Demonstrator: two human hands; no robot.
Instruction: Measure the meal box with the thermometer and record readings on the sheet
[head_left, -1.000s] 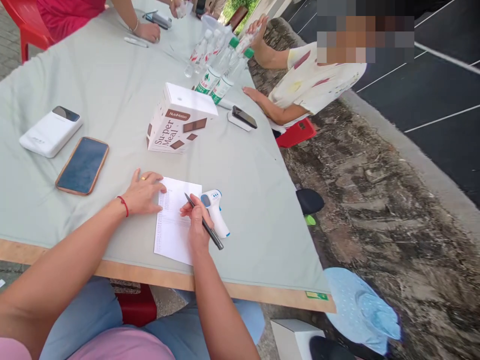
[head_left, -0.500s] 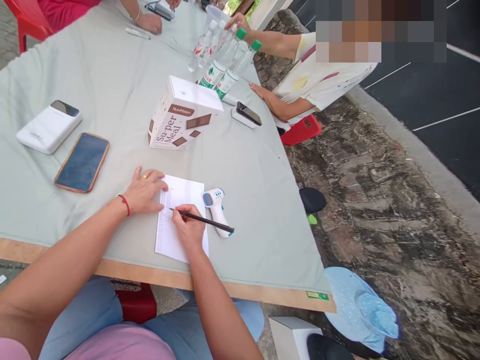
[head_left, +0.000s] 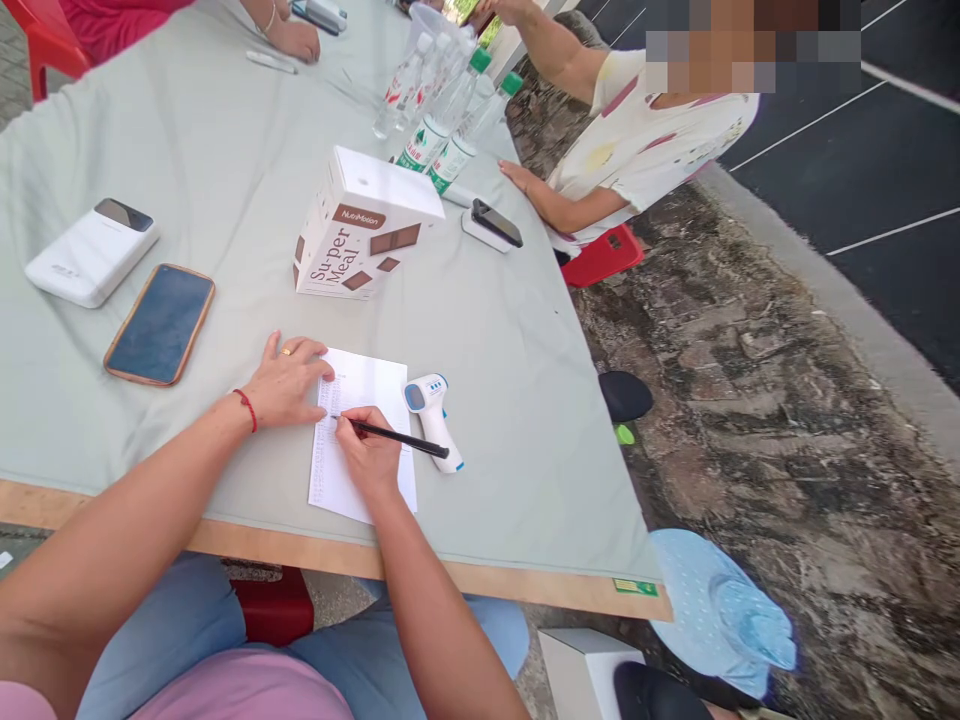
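A white sheet of paper point(head_left: 375, 385) with small rows of writing down its left side lies on the cloth-covered table. My left hand point(head_left: 289, 385) rests with fingers spread at the sheet's left edge, thumb and fingertips on the paper. In my right hand point(head_left: 371, 455) is a slim black pen point(head_left: 409, 440), its tip on the sheet near my left thumb. Just right of the paper lies a white and blue infrared thermometer point(head_left: 435, 420). Beyond the sheet stands a white and brown box point(head_left: 360, 230) lettered "Super Meal".
A phone point(head_left: 160, 325) and a white power bank point(head_left: 94, 252) lie to the left. Several plastic bottles point(head_left: 454, 150) stand at the back, near a white device with a dark screen point(head_left: 491, 225). Two other people sit at the table point(head_left: 525, 420).
My right hand and the pen have shifted slightly left on the paper. The person at the right has lifted an arm away from the bottles. My left hand stays in place.
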